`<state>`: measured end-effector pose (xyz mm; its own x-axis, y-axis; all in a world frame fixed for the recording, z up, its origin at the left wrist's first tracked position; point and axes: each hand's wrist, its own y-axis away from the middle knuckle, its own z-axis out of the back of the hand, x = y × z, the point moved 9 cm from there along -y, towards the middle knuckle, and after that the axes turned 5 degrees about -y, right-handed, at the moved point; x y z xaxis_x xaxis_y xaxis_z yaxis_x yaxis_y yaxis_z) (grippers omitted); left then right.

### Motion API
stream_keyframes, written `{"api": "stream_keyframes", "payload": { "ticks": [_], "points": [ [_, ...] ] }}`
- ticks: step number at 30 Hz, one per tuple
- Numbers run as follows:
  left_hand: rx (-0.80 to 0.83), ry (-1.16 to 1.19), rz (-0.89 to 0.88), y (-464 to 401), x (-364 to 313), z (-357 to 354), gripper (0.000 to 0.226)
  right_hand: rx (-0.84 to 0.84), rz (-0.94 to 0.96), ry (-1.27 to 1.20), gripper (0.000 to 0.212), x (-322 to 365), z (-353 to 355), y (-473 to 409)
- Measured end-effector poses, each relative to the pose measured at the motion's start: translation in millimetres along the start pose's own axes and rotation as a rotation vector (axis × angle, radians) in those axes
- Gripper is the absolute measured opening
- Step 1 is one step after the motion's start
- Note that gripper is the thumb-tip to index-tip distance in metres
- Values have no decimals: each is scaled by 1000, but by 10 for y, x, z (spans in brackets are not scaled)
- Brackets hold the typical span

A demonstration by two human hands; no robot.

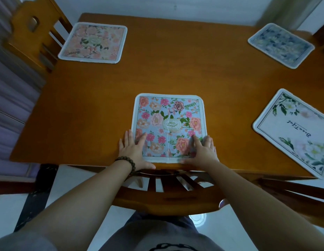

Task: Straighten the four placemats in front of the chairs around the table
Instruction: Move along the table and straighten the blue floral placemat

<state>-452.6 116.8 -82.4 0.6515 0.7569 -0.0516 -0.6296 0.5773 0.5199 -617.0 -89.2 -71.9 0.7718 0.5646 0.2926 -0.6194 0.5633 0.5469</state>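
Observation:
A blue floral placemat (168, 122) lies square to the near edge of the wooden table (175, 69). My left hand (134, 151) rests flat on its near left corner, fingers spread, a bead bracelet on the wrist. My right hand (202, 153) presses flat on its near right corner. A pink floral placemat (93, 42) lies at the far left, roughly square. A dark blue floral placemat (280, 45) sits turned at an angle at the far right. A white placemat with script lettering (295, 131) lies skewed at the near right, its corner over the table edge.
A wooden chair back (166, 192) stands between me and the table. Another chair (30, 33) stands at the far left beside a curtain. A chair part (293, 189) shows at the near right. A white wall runs behind the table.

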Motion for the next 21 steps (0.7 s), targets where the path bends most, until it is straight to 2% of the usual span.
{"api": "stream_keyframes", "payload": {
  "ticks": [8,13,21],
  "points": [
    [0,-104,9,111,-5,-3,140,33,44,94,132,-41,-104,162],
    [42,-83,54,108,60,-53,143,9,-7,110,138,-107,-75,176],
    [8,-85,43,97,88,-69,136,-20,21,99,126,12,-120,167]
  ]
}}
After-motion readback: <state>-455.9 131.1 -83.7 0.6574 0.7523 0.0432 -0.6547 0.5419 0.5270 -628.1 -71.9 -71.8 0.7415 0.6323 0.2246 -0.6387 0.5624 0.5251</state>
